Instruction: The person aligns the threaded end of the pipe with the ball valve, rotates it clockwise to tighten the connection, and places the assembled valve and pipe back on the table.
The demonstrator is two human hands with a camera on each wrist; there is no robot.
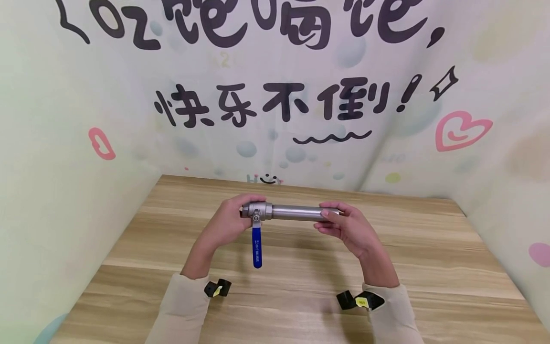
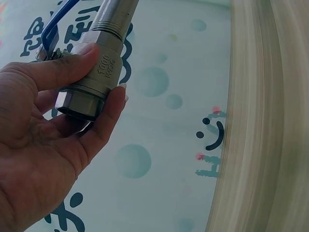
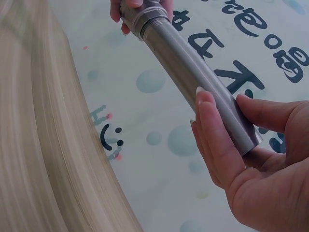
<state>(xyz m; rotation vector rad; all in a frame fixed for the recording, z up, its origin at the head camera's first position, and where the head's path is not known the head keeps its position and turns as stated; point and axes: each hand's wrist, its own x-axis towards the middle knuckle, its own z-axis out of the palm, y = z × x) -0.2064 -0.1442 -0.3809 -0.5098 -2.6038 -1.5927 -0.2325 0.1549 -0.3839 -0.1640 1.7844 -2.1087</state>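
Observation:
A metal ball valve (image 1: 257,210) with a blue lever handle (image 1: 257,246) is joined to a straight steel pipe (image 1: 296,212), and both are held level above the table. My left hand (image 1: 225,220) grips the valve body, its thumb and fingers around it, as the left wrist view shows close up. At the pipe's far end my right hand (image 1: 350,227) holds the tube between thumb and fingers. Threads (image 3: 155,24) show where the pipe enters the valve in the right wrist view. The lever hangs toward me, at a right angle to the pipe.
Below lies a wood-grain table (image 1: 283,296). A white printed backdrop (image 1: 266,157) with dark lettering stands behind it, and pale walls rise at both sides. Small black devices with yellow labels (image 1: 362,302) are worn on both wrists over pale sleeves.

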